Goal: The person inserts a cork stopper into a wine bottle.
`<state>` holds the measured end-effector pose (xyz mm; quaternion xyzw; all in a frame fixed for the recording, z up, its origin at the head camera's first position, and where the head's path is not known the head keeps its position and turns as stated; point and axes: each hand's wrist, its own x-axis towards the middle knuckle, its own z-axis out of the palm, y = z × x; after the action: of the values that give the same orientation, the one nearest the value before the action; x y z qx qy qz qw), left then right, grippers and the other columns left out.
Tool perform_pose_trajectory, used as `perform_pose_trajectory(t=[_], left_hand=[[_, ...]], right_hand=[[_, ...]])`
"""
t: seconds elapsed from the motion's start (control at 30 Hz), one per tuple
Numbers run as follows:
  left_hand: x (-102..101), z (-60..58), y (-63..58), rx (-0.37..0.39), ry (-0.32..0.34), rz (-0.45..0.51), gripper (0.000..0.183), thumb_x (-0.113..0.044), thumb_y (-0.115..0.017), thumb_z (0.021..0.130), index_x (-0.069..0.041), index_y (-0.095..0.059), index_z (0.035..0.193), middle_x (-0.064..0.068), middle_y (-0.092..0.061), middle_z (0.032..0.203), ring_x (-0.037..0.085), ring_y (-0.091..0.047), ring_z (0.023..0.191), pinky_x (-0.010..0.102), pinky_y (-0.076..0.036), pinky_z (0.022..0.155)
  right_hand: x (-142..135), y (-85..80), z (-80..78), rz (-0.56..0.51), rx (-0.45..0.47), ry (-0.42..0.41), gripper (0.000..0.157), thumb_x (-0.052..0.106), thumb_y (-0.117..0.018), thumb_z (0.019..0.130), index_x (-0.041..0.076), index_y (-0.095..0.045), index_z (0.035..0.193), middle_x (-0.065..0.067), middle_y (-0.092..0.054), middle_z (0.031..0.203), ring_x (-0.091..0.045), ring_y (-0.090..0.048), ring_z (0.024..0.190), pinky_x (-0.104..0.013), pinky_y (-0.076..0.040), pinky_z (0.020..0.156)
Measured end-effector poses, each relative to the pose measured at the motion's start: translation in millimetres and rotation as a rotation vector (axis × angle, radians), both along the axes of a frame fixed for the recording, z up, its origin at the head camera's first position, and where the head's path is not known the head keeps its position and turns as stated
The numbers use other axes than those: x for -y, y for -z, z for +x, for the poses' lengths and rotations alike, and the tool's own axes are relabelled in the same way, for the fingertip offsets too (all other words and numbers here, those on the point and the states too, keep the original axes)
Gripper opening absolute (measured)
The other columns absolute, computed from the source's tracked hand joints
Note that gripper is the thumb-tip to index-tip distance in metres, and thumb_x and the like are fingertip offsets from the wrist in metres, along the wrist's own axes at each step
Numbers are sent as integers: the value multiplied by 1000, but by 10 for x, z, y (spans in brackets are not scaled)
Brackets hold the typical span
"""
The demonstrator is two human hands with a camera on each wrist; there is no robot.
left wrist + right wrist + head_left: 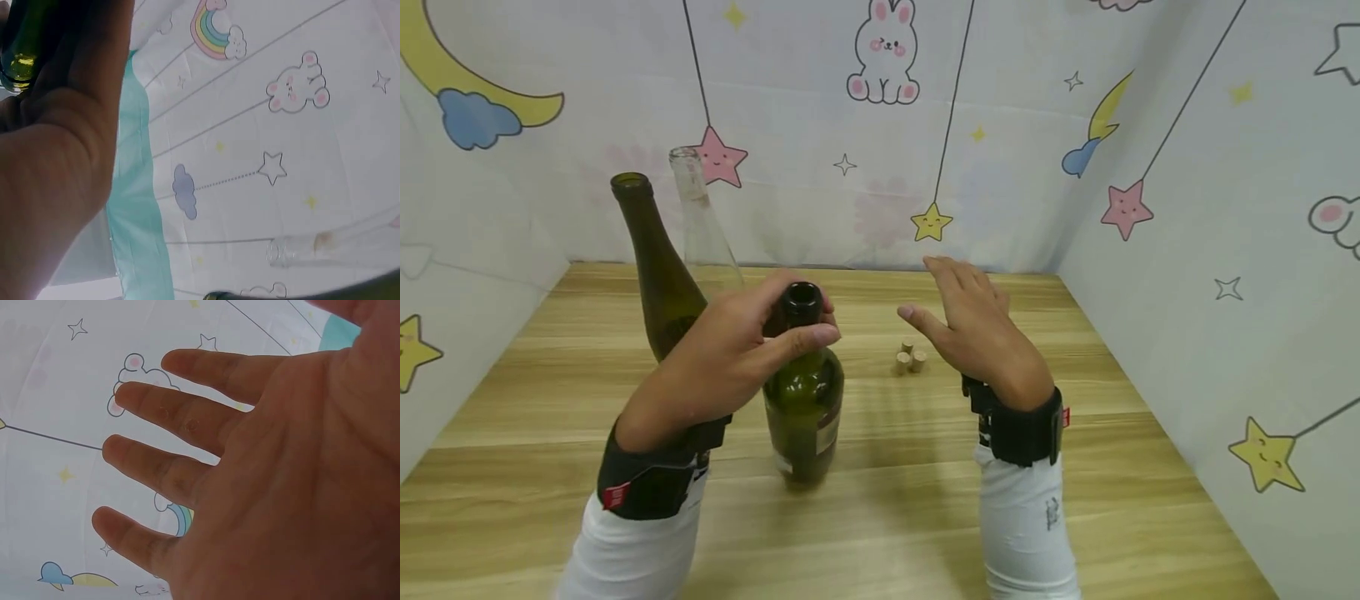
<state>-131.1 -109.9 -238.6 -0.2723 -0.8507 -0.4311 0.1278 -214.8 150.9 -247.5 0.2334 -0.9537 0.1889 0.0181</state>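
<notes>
In the head view my left hand [730, 350] grips a dark green wine bottle [805, 392] by its neck, thumb in front and fingers behind. The bottle stands nearly upright, its open mouth facing up and a pale label low on its side. Part of that bottle's green glass [25, 56] shows at the upper left of the left wrist view. My right hand [977, 325] hovers right of the bottle, fingers spread and holding nothing; the right wrist view shows its straight fingers [181, 419]. Several small corks [910, 358] sit on the table between the hands.
Behind my left hand stand a second green bottle [662, 267], partly hidden by the hand, and a clear glass bottle [703, 225]. The wood-grain table [910, 517] meets a printed cloth wall [805, 108] at the back and both sides.
</notes>
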Motion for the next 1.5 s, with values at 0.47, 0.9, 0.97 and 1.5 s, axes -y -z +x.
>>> perform_pose_trajectory(t=[0.47, 0.9, 0.97, 1.5], left_hand=[[-413, -127, 135, 51, 182, 43, 25, -19, -70, 94, -11, -57, 112, 1, -67, 98, 11, -67, 88, 35, -60, 76], [-429, -160, 160, 63, 162, 29, 25, -21, -69, 95, -11, -57, 114, 1, -67, 99, 13, -67, 86, 35, -60, 75], [-428, -161, 162, 69, 154, 20, 26, -23, -70, 95, -11, -57, 114, 1, -67, 99, 12, -67, 86, 35, -61, 75], [108, -135, 61, -92, -95, 47, 31, -21, -43, 108, -10, -54, 135, 9, -68, 125, 29, -62, 120, 57, -50, 96]], right_hand=[[-30, -19, 40, 0, -42, 8, 71, 46, -52, 101, 13, -23, 157, -12, -24, 162, -35, -18, 149, -70, -16, 113], [3, -5, 6, 19, -26, -8, 71, 47, -51, 102, 11, -23, 156, -13, -24, 162, -37, -18, 149, -70, -15, 114], [9, 12, -5, 21, -23, -9, 70, 47, -50, 102, 11, -24, 156, -13, -25, 162, -36, -18, 149, -70, -15, 114], [-34, 356, -515, -10, -89, -20, 35, 16, -66, 98, 0, -57, 127, -19, -59, 125, -34, -57, 113, -48, -51, 95]])
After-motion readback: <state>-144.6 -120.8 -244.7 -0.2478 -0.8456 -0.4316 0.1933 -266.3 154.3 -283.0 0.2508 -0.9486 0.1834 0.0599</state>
